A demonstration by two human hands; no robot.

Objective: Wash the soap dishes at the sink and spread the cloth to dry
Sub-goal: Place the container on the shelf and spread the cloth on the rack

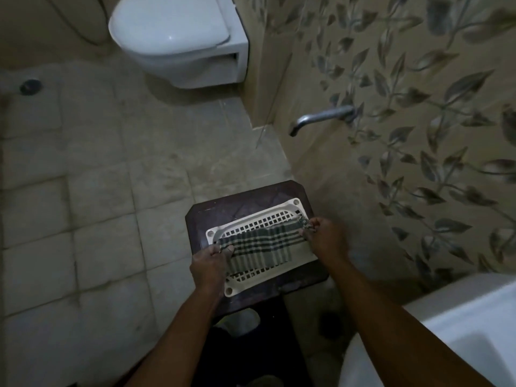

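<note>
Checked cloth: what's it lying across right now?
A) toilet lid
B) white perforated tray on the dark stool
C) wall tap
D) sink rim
B: the checked cloth, pinched at its ends by the left hand and the right hand, lies stretched over the white perforated tray, which sits on the dark stool.

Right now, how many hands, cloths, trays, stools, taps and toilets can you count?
Hands: 2, left hand and right hand
Cloth: 1
Tray: 1
Stool: 1
Tap: 1
Toilet: 1
Total: 7
</note>
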